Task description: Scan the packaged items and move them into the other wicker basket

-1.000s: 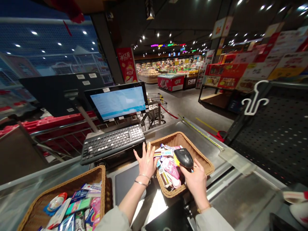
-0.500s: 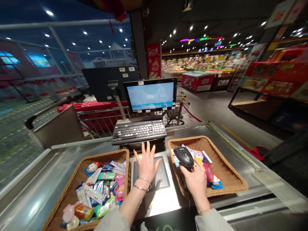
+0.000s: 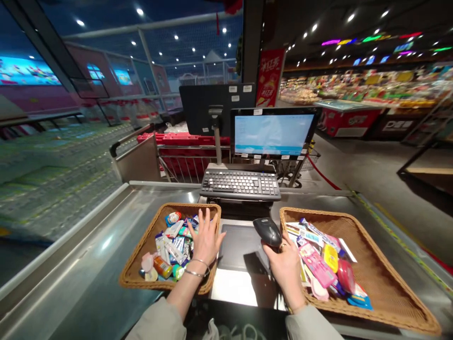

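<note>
Your right hand (image 3: 285,269) has moved in from the right wicker basket (image 3: 385,278), its fingers (image 3: 279,250) clamped on a black handheld scanner (image 3: 267,231). Your left hand (image 3: 207,238), fingers spread apart, now hovers over the left basket's (image 3: 141,269) packets (image 3: 173,245).

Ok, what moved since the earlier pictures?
The left hand slid left to the left basket's edge. The right hand slid left too, off the right basket, over the black pad. It still holds the scanner. Both baskets still hold packets.
</note>
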Available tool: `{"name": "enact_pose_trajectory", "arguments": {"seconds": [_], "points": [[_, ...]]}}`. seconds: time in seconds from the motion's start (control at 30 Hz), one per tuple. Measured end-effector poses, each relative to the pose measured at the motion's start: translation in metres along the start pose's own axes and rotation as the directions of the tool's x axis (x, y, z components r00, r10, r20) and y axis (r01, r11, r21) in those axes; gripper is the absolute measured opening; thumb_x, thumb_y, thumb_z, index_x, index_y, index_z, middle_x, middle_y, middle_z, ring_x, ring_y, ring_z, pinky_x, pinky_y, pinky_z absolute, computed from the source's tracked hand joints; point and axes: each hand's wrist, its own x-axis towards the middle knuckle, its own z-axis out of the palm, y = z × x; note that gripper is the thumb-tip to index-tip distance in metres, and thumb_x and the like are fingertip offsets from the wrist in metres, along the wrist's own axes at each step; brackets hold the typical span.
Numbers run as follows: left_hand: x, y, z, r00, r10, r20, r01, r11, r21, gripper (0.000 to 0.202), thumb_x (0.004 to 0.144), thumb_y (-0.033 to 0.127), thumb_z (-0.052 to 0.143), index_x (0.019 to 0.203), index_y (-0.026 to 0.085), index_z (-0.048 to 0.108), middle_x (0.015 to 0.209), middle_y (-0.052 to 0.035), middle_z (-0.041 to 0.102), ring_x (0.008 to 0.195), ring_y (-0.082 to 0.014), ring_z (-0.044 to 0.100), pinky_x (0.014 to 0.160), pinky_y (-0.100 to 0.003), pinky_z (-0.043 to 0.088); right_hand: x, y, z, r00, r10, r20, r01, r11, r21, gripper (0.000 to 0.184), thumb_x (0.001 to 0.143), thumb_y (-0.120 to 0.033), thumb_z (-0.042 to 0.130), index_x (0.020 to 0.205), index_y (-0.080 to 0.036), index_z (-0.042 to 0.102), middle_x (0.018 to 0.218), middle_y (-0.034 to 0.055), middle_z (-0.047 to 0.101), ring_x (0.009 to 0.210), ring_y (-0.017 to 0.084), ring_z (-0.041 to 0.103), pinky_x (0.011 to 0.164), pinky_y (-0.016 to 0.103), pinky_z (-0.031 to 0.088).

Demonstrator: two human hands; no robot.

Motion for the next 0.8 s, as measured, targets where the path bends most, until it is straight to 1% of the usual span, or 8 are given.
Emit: {"name": "enact_pose_trajectory", "arguments": {"seconds": [0.1, 0.2, 0.37, 0.53, 0.63, 0.73, 0.8], "points": [[-0.006, -0.025, 0.000, 0.998, -0.050, 0.030, 0.049, 0.998, 0.032, 0.061, 0.094, 0.044, 0.053, 0.149, 0.020, 0.044, 0.165, -0.0145, 0.022, 0.154, -0.0394, 0.010, 0.116, -0.075, 0.002, -0.003, -0.006, 0.006, 1.000, -0.009, 0.025, 0.009, 1.000, -0.003, 0.043, 0.068, -0.052, 0.063, 0.086, -0.015, 0.079, 0.118, 0.0212, 0.070, 0.131, 0.036, 0.051, 0.110, 0.050, 0.039], [-0.013, -0.045, 0.003, 0.994, -0.086, 0.068, 0.083, 0.995, 0.050, 0.059, 0.095, 0.043, 0.052, 0.149, 0.021, 0.044, 0.165, -0.0145, 0.023, 0.153, -0.0398, 0.012, 0.115, -0.076, 0.002, -0.006, -0.014, 0.010, 0.999, -0.002, 0.047, 0.002, 1.000, 0.011, 0.041, 0.068, -0.052, 0.063, 0.083, -0.016, 0.078, 0.113, 0.0201, 0.072, 0.130, 0.036, 0.051, 0.110, 0.050, 0.038], [-0.025, -0.066, 0.007, 0.985, -0.096, 0.145, 0.087, 0.994, 0.064, 0.057, 0.095, 0.043, 0.051, 0.147, 0.021, 0.047, 0.165, -0.0143, 0.025, 0.154, -0.0389, 0.013, 0.116, -0.075, 0.005, -0.011, -0.028, 0.015, 0.994, 0.034, 0.104, -0.040, 0.998, 0.055, 0.039, 0.065, -0.051, 0.064, 0.081, -0.017, 0.078, 0.109, 0.0179, 0.074, 0.128, 0.037, 0.053, 0.109, 0.050, 0.038], [-0.033, -0.075, 0.007, 0.962, -0.106, 0.251, 0.095, 0.994, 0.057, 0.061, 0.092, 0.046, 0.055, 0.148, 0.021, 0.047, 0.164, -0.0159, 0.026, 0.154, -0.0407, 0.011, 0.116, -0.075, 0.005, -0.014, -0.037, 0.020, 0.989, 0.057, 0.139, -0.066, 0.996, 0.057, 0.038, 0.064, -0.051, 0.065, 0.080, -0.019, 0.077, 0.111, 0.0166, 0.074, 0.127, 0.038, 0.054, 0.109, 0.053, 0.036], [-0.036, -0.076, 0.007, 0.944, -0.064, 0.325, 0.059, 0.998, 0.025, 0.061, 0.088, 0.049, 0.061, 0.144, 0.027, 0.052, 0.164, -0.0135, 0.028, 0.153, -0.0418, 0.012, 0.116, -0.075, 0.003, -0.014, -0.039, 0.023, 0.989, 0.054, 0.140, -0.062, 0.997, 0.054, 0.035, 0.064, -0.051, 0.066, 0.077, -0.020, 0.077, 0.110, 0.0155, 0.074, 0.127, 0.037, 0.054, 0.109, 0.053, 0.035], [-0.038, -0.074, 0.005, 0.920, 0.012, 0.391, -0.002, 1.000, -0.027, 0.049, 0.086, 0.049, 0.065, 0.134, 0.037, 0.061, 0.164, -0.0073, 0.031, 0.153, -0.0418, 0.015, 0.115, -0.076, -0.001, -0.015, -0.040, 0.025, 0.989, 0.053, 0.138, -0.061, 0.997, 0.055, 0.033, 0.065, -0.051, 0.066, 0.075, -0.020, 0.076, 0.109, 0.0150, 0.074, 0.126, 0.036, 0.055, 0.109, 0.052, 0.035], [-0.039, -0.072, 0.004, 0.893, 0.074, 0.444, -0.053, 0.997, -0.059, 0.040, 0.085, 0.050, 0.067, 0.124, 0.040, 0.067, 0.163, -0.0041, 0.033, 0.152, -0.0421, 0.016, 0.114, -0.077, -0.004, -0.016, -0.040, 0.026, 0.989, 0.061, 0.135, -0.068, 0.996, 0.052, 0.034, 0.065, -0.051, 0.066, 0.075, -0.020, 0.076, 0.110, 0.0150, 0.074, 0.126, 0.036, 0.055, 0.109, 0.052, 0.035]]}}
